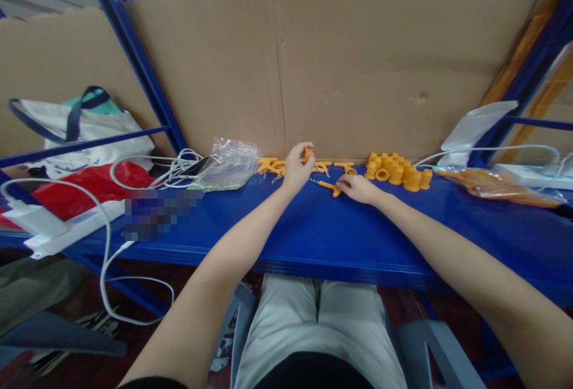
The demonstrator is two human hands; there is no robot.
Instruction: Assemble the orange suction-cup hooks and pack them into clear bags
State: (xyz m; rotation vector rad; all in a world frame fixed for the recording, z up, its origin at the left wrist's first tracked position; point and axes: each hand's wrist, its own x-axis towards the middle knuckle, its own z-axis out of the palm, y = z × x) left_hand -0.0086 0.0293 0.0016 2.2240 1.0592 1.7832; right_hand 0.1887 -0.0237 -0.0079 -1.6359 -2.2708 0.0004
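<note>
My left hand (298, 167) is raised a little over the blue shelf (313, 228), its fingers pinched round a small orange plastic part (308, 154). My right hand (358, 188) rests on the shelf, fingers closed on one end of an orange screw-like piece (326, 185) that lies flat. More orange T-shaped parts (271, 166) lie to the left of my left hand and just behind both hands. A cluster of several orange caps (396, 170) stands to the right of my right hand.
A cardboard sheet (358, 55) backs the shelf. A clear plastic bag (230, 162), white cables (174, 168) and a phone lie at left, beyond them a red bag (89, 186) and a tote bag (85, 132). A bag of orange parts (496, 186) lies at right.
</note>
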